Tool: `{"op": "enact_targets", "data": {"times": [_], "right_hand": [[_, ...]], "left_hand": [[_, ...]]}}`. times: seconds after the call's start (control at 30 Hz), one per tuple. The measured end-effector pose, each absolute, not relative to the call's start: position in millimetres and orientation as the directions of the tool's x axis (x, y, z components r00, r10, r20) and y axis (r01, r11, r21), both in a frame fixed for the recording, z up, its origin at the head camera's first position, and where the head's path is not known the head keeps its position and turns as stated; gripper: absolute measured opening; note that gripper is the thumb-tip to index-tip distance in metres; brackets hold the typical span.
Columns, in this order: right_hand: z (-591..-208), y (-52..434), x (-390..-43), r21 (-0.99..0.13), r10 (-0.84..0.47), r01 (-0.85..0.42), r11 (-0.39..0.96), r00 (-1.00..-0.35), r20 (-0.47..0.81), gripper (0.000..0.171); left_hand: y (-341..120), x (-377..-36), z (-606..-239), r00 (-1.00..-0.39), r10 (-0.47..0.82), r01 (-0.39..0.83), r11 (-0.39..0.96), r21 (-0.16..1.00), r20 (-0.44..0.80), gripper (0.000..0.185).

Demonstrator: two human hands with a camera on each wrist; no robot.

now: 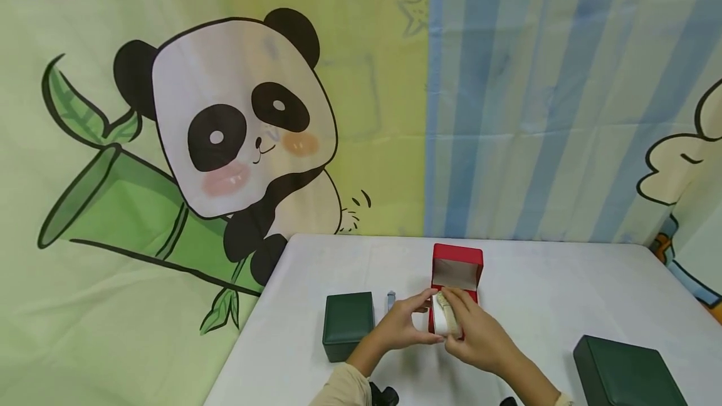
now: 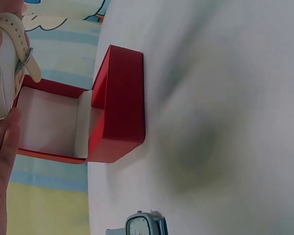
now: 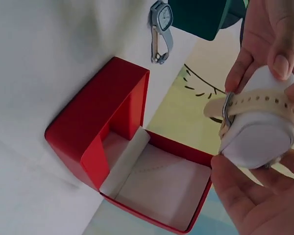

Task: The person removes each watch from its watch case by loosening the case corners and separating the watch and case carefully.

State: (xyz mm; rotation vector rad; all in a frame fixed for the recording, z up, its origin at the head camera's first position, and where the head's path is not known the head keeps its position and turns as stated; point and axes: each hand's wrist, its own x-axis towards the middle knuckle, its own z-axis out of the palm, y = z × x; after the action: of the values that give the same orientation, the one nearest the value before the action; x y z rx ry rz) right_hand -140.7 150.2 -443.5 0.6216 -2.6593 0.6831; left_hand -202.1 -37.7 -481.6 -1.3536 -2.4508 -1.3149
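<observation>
now left hand [image 1: 402, 326] and right hand [image 1: 479, 336] both grip the cushion [image 3: 257, 139] wearing the cream watch [image 3: 262, 104], near the open red box [image 3: 98, 105]; wrist views reveal the buckle [image 3: 227, 110], head view alone the far-right green box [image 1: 628, 371].

Cream watch [image 3: 259, 105] has its dial totally hidden, and the far-right green box [image 1: 628, 371] gets chopped by the head view's bottom edge.
</observation>
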Motion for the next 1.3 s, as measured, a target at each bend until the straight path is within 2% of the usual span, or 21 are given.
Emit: {"op": "enact_targets", "data": {"times": [0.1, 0.2, 0.33, 0.53, 0.7, 0.9, 1.1, 1.3], "right_hand": [[-444.2, 156.5, -146.5, -0.484, -0.352, -0.495, 0.722, -0.865, 0.358, 0.083], [-444.9, 164.2, -154.3, -0.639, -0.405, -0.496, 0.588, -0.864, 0.298, 0.094], [-446.5, 170.5, -160.3, -0.746, -0.449, -0.485, 0.456, -0.849, 0.278, 0.095], [-449.3, 173.0, -161.2, -0.709, -0.413, -0.516, 0.481, -0.846, 0.336, 0.089], [-451.4, 173.3, -161.9, -0.695, -0.441, -0.545, 0.469, -0.827, 0.35, 0.078], [-452.2, 173.4, -160.8, -0.718, -0.394, -0.524, 0.458, -0.844, 0.365, 0.077], [-455.5, 172.7, -157.3, -0.71, -0.368, -0.52, 0.476, -0.85, 0.376, 0.075], [-450.2, 169.4, -151.6, -0.709, -0.4, -0.504, 0.493, -0.855, 0.33, 0.075]], "left_hand": [[-38.1, -202.7, -480.9, -0.603, 0.686, 0.716, 0.239, 0.655, 0.408, 0.08], [-38.5, -202.9, -478.5, -0.572, 0.706, 0.732, 0.211, 0.648, 0.417, 0.081], [-38.4, -202.5, -474.0, -0.537, 0.727, 0.748, 0.175, 0.64, 0.429, 0.083], [-35.7, -200.9, -471.5, -0.532, 0.724, 0.757, 0.176, 0.629, 0.438, 0.081], [-32.2, -199.2, -472.0, -0.534, 0.731, 0.744, 0.167, 0.647, 0.425, 0.078], [-29.9, -199.7, -470.1, -0.517, 0.72, 0.765, 0.145, 0.627, 0.463, 0.077], [-30.3, -200.9, -468.3, -0.53, 0.701, 0.773, 0.168, 0.612, 0.477, 0.078], [-32.7, -202.0, -467.9, -0.55, 0.703, 0.756, 0.189, 0.627, 0.451, 0.079]]}}
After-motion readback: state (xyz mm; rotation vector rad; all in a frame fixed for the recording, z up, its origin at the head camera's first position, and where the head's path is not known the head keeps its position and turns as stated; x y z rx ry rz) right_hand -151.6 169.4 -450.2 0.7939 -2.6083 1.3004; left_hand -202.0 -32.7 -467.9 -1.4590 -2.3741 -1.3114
